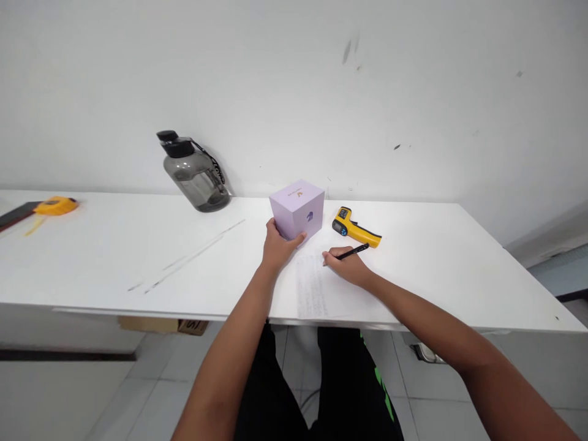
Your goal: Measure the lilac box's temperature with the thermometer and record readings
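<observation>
My left hand point(278, 246) grips the lower near corner of a lilac box point(294, 211), thumb on its front face and fingers on its left side. The box stands on the white table with a small logo on its top and a dark one on its front. In my right hand point(348, 264) is a black pen point(353, 252), its tip low over a sheet of paper point(316, 294). Rows of faint writing cover the left part of the sheet. Just beyond my right hand lies a yellow and black infrared thermometer point(357, 229).
A grey see-through water bottle point(195, 177) with a black lid stands near the wall at the left back. Farther left lie a yellow tape measure point(57, 206) and a dark flat object point(18, 214). A cardboard box point(160, 324) shows under the white table point(206, 275).
</observation>
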Tool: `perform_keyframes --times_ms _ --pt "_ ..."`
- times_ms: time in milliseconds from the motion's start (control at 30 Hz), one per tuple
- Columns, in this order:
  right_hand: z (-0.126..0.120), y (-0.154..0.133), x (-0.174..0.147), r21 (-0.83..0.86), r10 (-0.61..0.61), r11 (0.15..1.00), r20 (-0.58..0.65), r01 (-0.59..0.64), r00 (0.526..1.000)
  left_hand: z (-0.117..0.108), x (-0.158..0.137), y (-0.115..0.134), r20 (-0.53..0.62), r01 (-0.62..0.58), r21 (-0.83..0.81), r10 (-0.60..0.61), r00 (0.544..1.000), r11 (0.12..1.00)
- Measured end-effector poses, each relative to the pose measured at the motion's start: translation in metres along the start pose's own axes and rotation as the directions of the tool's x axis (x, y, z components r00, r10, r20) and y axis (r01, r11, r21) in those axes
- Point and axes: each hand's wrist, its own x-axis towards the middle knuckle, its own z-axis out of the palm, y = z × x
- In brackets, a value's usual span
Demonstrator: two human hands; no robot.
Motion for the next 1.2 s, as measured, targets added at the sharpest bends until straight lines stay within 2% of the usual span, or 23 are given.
perform_keyframes --times_ms 133,400,867,1033,1200 --pt "-0.0011 0.0001 0.0007 0.023 0.004 1.0 0.048 -0.005 0.999 0.0001 -0.0005 -0.0001 -0.001 -0.01 0.005 0.01 1.0 1.0" --pt "-0.0003 -0.0017 -0.0003 0.034 -0.001 0.999 0.003 0.001 1.0 0.0005 -0.0024 0.0026 -0.009 -0.01 -0.001 0.01 1.0 1.0" --pt "0.0001 0.001 -0.0014 -0.013 -0.022 1.0 -0.003 0.022 1.0 0.0002 -0.0016 0.0007 0.004 -0.001 -0.018 0.001 1.0 1.0" --pt "-0.0003 -0.0008 -0.0018 -0.016 0.001 1.0 -0.045 -0.002 0.999 0.0001 -0.0025 0.0023 0.005 0.004 -0.02 -0.004 1.0 1.0" --pt "-0.0004 -0.0024 -0.0022 -0.003 0.007 1.0 -0.027 -0.007 1.0 -0.0005 -0.0031 0.0031 0.006 0.001 -0.011 -0.001 1.0 1.0"
